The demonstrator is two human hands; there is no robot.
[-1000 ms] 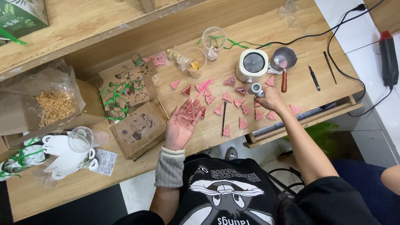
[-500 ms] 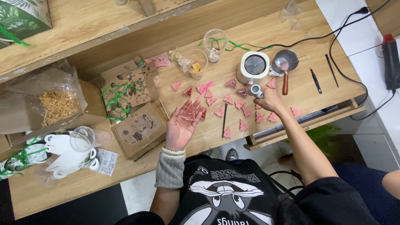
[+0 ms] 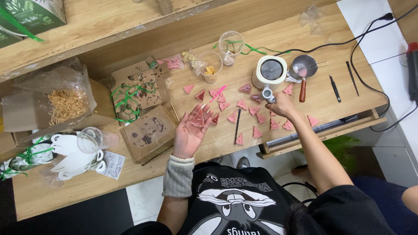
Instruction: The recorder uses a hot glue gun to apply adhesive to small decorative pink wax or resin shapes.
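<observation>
Pink triangular pieces lie scattered over the wooden table, most of them between the two hands and just in front of the white round pot. From the head camera, the left hand lies palm up with fingers spread wide, and a few of the pink triangles rest loosely on its palm and fingers; it does not close around them. How many pieces sit there is hard to count, since they overlap. The right hand is curled around a small silver tool, whose lower part is hidden inside the fist, so its full shape cannot be made out. That hand sits just below the pot and beside a small pan with a reddish wooden handle. A thin dark stick lies among the triangles. Left of the open hand are brown cardboard boxes with green ribbon, partly overlapping each other. A clear bag of straw-like filling blurs what lies under it. Bottom right, another person's limb is cut off by the frame edge.
</observation>
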